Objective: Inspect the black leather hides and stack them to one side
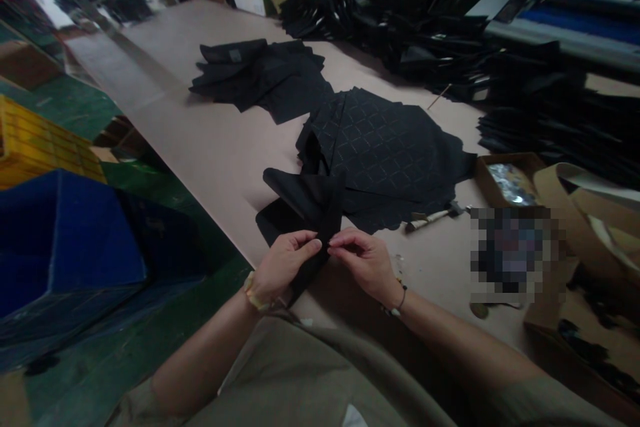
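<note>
Close to the table's near edge, my left hand (287, 263) grips a folded black fabric piece (310, 203) between thumb and fingers. My right hand (367, 263) meets its edge from the other side, thumb and index finger pinched together. Whatever sits between those right fingertips is too small to make out. The fabric piece stands up in loose folds beyond my left hand. Just past it lies a stack of black panels (385, 140) with a diamond line pattern. Farther back on the left is a second pile of black fabric pieces (270, 73).
The pale table (165, 127) runs away to the upper left. Blue bin (95, 233) and yellow crate (45, 140) stand on the floor at left. At right are a small box of shiny parts (513, 183) and an open cardboard box (565, 307). Black piles (425, 47) line the back.
</note>
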Demonstrator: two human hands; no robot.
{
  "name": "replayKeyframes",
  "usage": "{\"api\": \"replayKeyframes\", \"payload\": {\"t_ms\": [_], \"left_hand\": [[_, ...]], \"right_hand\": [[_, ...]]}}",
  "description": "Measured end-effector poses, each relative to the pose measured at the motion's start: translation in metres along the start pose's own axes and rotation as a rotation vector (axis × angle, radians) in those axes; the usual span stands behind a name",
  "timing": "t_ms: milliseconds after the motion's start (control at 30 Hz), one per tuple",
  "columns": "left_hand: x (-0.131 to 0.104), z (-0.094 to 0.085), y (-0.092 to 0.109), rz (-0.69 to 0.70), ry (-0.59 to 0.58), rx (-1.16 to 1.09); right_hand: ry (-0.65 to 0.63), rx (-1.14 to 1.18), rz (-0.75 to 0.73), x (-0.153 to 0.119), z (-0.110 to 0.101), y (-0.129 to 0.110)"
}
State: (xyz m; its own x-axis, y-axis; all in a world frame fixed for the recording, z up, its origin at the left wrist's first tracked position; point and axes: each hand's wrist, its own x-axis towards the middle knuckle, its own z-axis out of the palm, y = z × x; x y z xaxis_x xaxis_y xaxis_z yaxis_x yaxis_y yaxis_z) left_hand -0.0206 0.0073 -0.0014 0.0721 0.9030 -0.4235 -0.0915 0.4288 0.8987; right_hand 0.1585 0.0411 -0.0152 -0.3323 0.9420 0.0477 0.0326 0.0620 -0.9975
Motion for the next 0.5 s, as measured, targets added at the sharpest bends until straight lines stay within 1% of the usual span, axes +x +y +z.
{"api": "replayKeyframes", "payload": {"t_ms": [67,100,200,333,500], "left_hand": [[-0.0005,0.0012,-0.0018,-0.028,-0.043,-0.11],[-0.0007,0.0017,-0.0025,-0.046,-0.045,-0.147],[-0.0013,0.0025,-0.0026,-0.095,-0.005,-0.181],[-0.0015,0.0024,-0.0014,-0.094,0.012,-0.128],[-0.0009,0.002,-0.0036,-0.027,0.017,-0.016]], "right_hand": [[0.019,-0.002,0.029,0.0003,0.0,0.0002],[0.028,0.0,0.048,0.0004,0.0001,0.0001],[0.041,0.014,0.087,0.0006,0.0007,-0.0005],[0.045,0.03,0.085,0.0002,0.0012,-0.0013],[0.059,0.022,0.081,-0.0013,0.0011,-0.0021]]}}
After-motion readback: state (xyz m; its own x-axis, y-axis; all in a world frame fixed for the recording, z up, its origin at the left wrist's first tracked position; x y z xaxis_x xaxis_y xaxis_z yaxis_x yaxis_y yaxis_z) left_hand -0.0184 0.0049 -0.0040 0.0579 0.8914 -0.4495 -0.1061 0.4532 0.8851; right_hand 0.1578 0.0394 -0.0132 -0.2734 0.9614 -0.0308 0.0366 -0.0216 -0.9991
